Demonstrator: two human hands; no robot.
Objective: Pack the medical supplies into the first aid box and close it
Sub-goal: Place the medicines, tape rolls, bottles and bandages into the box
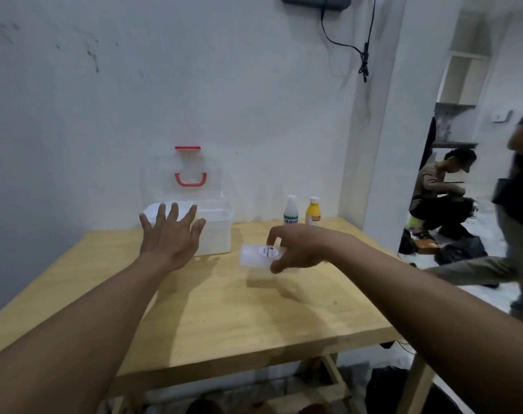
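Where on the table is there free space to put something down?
The table is bare across its whole near half, below both hands, and on its left part beside the first aid box. The far right is crowded: white bottle, yellow bottle, and the right hand holding a small container.

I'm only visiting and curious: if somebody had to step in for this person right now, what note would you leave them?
Left hand: open, fingers spread, in front of the first aid box, holding nothing.
Right hand: gripping a small white container above the table, right of the box.
Box: lid raised against the wall; contents hard to make out.
White bottle and yellow bottle stand right of the box, unpacked.
Left: container in, both bottles in, close lid.
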